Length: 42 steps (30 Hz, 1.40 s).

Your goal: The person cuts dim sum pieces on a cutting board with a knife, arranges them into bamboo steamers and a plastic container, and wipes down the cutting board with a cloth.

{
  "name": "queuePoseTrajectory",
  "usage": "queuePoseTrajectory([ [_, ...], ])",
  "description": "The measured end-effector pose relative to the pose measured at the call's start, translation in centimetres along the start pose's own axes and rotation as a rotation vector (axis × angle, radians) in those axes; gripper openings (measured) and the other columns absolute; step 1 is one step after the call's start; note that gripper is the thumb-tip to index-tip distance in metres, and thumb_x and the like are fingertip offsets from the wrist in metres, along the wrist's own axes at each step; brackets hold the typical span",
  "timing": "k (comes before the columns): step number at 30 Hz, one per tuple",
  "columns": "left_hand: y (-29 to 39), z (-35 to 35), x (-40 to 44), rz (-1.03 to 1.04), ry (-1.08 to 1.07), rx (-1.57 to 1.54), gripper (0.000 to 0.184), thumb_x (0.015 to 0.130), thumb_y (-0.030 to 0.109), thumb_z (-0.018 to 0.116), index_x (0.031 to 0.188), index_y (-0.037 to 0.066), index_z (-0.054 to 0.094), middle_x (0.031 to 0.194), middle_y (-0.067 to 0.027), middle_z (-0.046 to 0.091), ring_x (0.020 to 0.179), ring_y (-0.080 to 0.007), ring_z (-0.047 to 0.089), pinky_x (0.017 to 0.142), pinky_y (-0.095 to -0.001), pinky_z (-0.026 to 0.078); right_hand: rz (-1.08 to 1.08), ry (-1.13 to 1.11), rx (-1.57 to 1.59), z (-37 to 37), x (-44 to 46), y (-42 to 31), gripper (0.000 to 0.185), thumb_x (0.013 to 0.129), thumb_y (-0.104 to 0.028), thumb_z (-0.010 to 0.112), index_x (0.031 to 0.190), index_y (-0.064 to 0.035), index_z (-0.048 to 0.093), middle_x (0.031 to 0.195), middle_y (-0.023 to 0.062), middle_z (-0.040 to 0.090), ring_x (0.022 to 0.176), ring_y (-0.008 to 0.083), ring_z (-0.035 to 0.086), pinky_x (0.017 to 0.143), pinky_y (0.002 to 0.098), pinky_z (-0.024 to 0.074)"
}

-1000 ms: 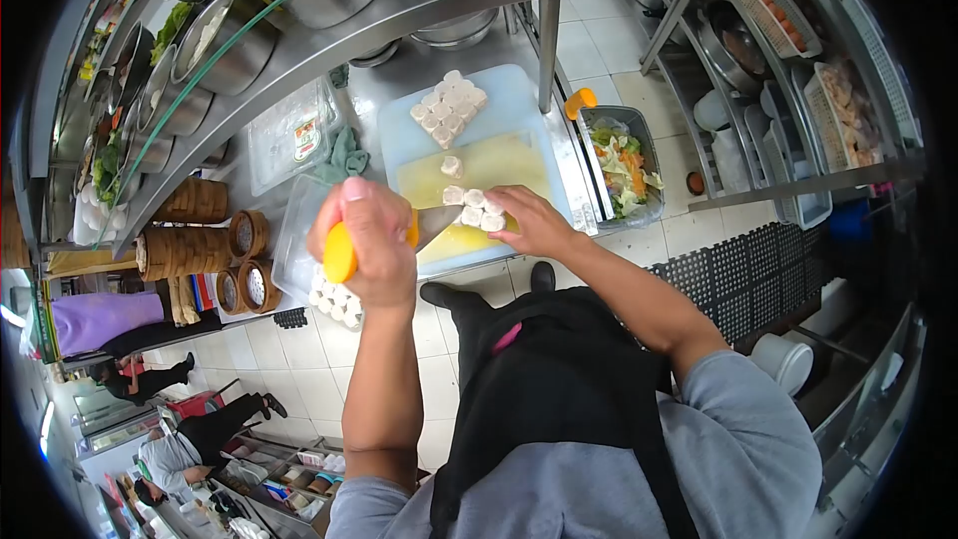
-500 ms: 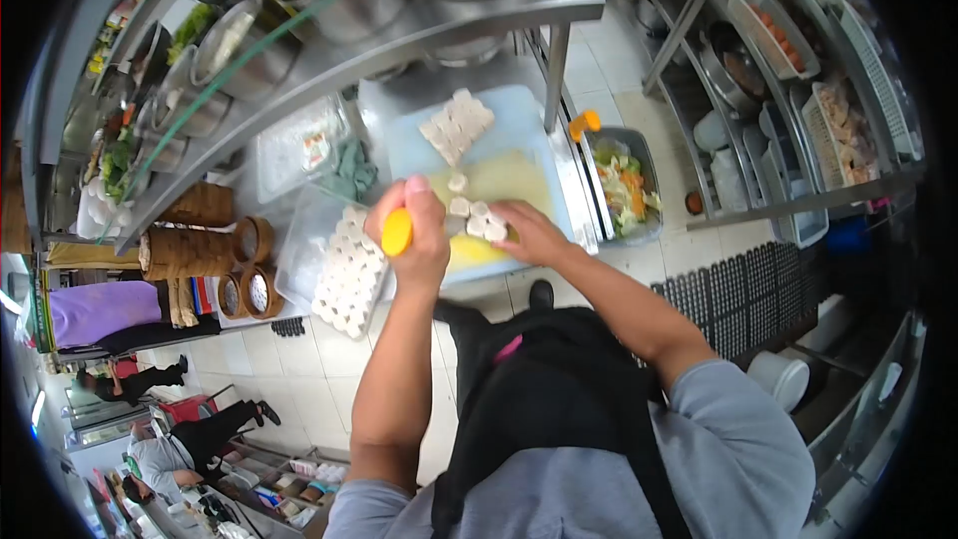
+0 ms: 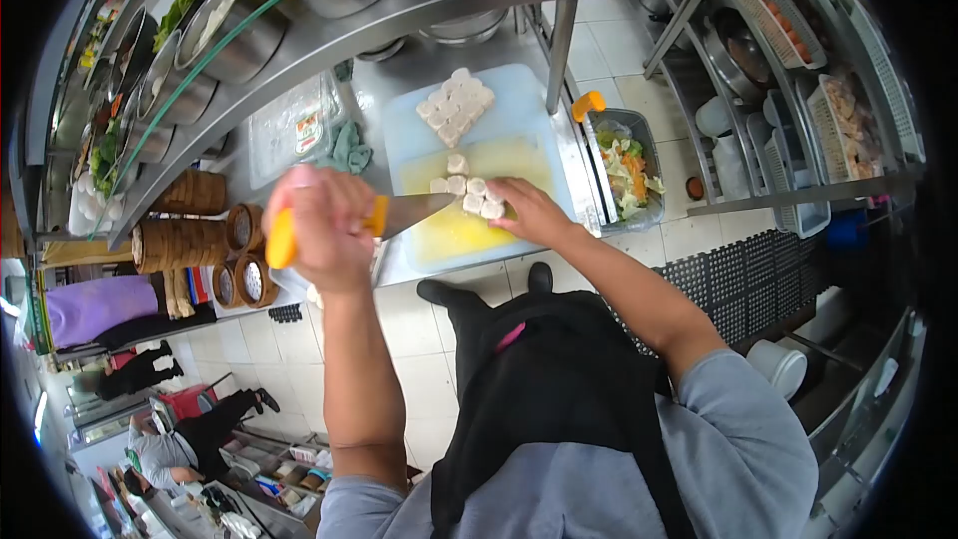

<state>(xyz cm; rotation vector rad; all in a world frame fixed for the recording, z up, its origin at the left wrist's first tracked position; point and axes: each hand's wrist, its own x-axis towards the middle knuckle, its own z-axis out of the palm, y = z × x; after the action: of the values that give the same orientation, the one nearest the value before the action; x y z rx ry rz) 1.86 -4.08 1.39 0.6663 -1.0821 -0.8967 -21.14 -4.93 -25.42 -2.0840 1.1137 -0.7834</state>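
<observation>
Stands at a steel counter (image 3: 371, 90), over a cutting board (image 3: 516, 90), pale blue at the rim and yellow across the middle and near part. Grips in the closed left hand (image 3: 324, 225) a knife (image 3: 417, 212) with a yellow-orange handle and a broad grey blade, slanted toward the chunks. Has at the board's far end a block of chunks (image 3: 455, 108), packed tight, off-white on top, beige along the sides. Touches with the bent right hand (image 3: 534, 215) a near cluster (image 3: 474, 204), whiter, matt, round-cornered; cannot tell gripping from resting. Shows, just beyond it, one single chunk (image 3: 457, 163), roughly cubical.
</observation>
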Motion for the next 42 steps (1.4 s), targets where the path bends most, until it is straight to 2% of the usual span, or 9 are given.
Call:
queuePoseTrajectory([
  [13, -2.3, 3.6, -2.8, -0.088, -0.069, 0.169, 0.039, 0.105, 0.018, 0.05, 0.069, 0.01, 0.037, 0.052, -0.0013, 0.036, 0.043, -0.0111, 0.031, 0.045, -0.0308, 0.031, 0.086, -0.083, -0.005, -0.3, 1.2, -0.9, 0.071, 0.079, -0.016, 0.085, 0.142, -0.0025, 0.054, 0.137, 0.0206, 0.059, 0.128, 0.0381, 0.057, 0.11, 0.0439, 0.0479],
  [17, -2.3, 3.8, -2.8, -0.108, -0.007, 0.146, 0.042, 0.105, 0.014, 0.051, 0.066, 0.007, 0.039, 0.053, 0.0, 0.041, 0.046, -0.009, 0.038, 0.045, -0.0281, 0.035, 0.052, -0.062, 0.004, -0.5, 1.1, -1.0, 0.07, 0.079, -0.017, 0.085, 0.141, -0.0024, 0.054, 0.137, 0.0209, 0.06, 0.128, 0.0385, 0.057, 0.109, 0.0443, 0.0481],
  [26, -2.3, 4.9, -1.5, -0.098, 0.04, 0.216, 0.041, 0.105, 0.013, 0.052, 0.066, 0.007, 0.041, 0.055, -0.0007, 0.044, 0.047, -0.008, 0.038, 0.045, -0.0269, 0.032, 0.025, -0.049, 0.002, -0.7, 1.4, -0.9, 0.069, 0.08, -0.021, 0.085, 0.14, -0.0032, 0.055, 0.137, 0.0193, 0.059, 0.13, 0.0369, 0.056, 0.11, 0.0439, 0.0474],
  [29, -0.7, 6.1, -1.5, -0.018, -0.019, 0.118, 0.041, 0.105, 0.011, 0.053, 0.066, 0.005, 0.043, 0.056, -0.0003, 0.046, 0.048, -0.0076, 0.04, 0.046, -0.0265, 0.033, -0.07, 0.09, 0.017, -1.8, 1.7, -1.8, 0.073, 0.078, -0.022, 0.087, 0.141, -0.0019, 0.056, 0.136, 0.0211, 0.061, 0.128, 0.0385, 0.058, 0.109, 0.0436, 0.0485],
  [31, -2.2, 6.0, -1.9, 0.012, -0.03, 0.276, 0.04, 0.108, 0.015, 0.049, 0.069, 0.008, 0.039, 0.054, 0.0012, 0.036, 0.044, -0.0098, 0.033, 0.044, -0.029, 0.029, -0.023, 0.058, 0.01, -0.8, 0.9, -0.4, 0.071, 0.079, -0.021, 0.087, 0.14, -0.0026, 0.056, 0.136, 0.0201, 0.061, 0.128, 0.0382, 0.058, 0.109, 0.0438, 0.0486],
  [35, -3.7, 5.6, -1.4, -0.084, -0.016, 0.297, 0.04, 0.108, 0.016, 0.048, 0.069, 0.008, 0.04, 0.054, 0.0009, 0.036, 0.044, -0.0093, 0.033, 0.044, -0.0284, 0.028, 0.032, 0.001, 0.046, -1.4, 1.6, -0.3, 0.07, 0.08, -0.02, 0.086, 0.141, -0.0039, 0.056, 0.137, 0.0206, 0.061, 0.129, 0.0386, 0.057, 0.109, 0.044, 0.0484],
  [40, -2.5, 5.0, -1.5, -0.082, -0.034, 0.043, 0.043, 0.106, 0.016, 0.054, 0.066, 0.007, 0.043, 0.056, 0.0005, 0.046, 0.05, -0.0065, 0.041, 0.045, -0.026, 0.031, 0.027, 0.067, 0.045, -1.5, 1.1, -0.2, 0.07, 0.078, -0.018, 0.088, 0.139, -0.0038, 0.057, 0.137, 0.0202, 0.061, 0.129, 0.0391, 0.058, 0.109, 0.0452, 0.0482],
  [41, -5.2, 5.2, -2.3, -0.055, 0.011, 0.368, 0.044, 0.107, 0.016, 0.055, 0.065, 0.007, 0.044, 0.057, 0.0005, 0.049, 0.05, -0.0071, 0.044, 0.046, -0.026, 0.032, 0.061, 0.034, 0.044, -1.2, 0.8, 0.1, 0.07, 0.077, -0.017, 0.088, 0.138, -0.0037, 0.058, 0.137, 0.0201, 0.062, 0.129, 0.0393, 0.058, 0.109, 0.0456, 0.0483],
  [42, -6.1, 4.3, -2.9, -0.133, 0.014, 0.333, 0.044, 0.106, 0.016, 0.055, 0.064, 0.006, 0.045, 0.057, 0.0004, 0.05, 0.05, -0.0074, 0.045, 0.047, -0.0259, 0.033, 0.049, 0.036, 0.039, -1.3, 0.8, -0.2, 0.07, 0.077, -0.017, 0.088, 0.138, -0.0037, 0.058, 0.137, 0.0201, 0.062, 0.129, 0.0393, 0.058, 0.109, 0.0456, 0.0483],
])
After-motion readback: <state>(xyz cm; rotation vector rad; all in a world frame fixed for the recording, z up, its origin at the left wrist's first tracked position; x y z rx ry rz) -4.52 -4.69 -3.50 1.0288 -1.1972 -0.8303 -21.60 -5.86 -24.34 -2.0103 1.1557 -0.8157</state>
